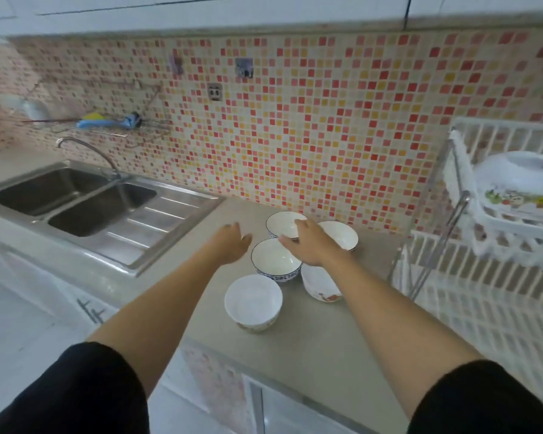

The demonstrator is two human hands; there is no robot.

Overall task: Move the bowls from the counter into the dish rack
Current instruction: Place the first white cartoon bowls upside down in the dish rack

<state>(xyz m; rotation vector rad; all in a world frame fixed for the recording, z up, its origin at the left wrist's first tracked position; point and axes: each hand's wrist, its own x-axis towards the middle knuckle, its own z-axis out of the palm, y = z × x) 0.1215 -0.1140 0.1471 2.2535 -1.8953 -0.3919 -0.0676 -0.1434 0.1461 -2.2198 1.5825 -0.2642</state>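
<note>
Both hands are unclenched and hold nothing: the right hand [308,244] hovers over five white ceramic bowls [275,263] mid-frame on the beige desk [311,333], the left hand [231,244] just beside them. The white slatted dish rack [483,292] at right holds none of them; I judge the task unstarted.

Steel double sink [76,202] with curved tap [85,151], mosaic-tiled wall [311,136], wall socket [214,92]

Five white bowls [253,297] upright on counter [311,339] (clustered); white dish rack [483,296] beside.
</note>
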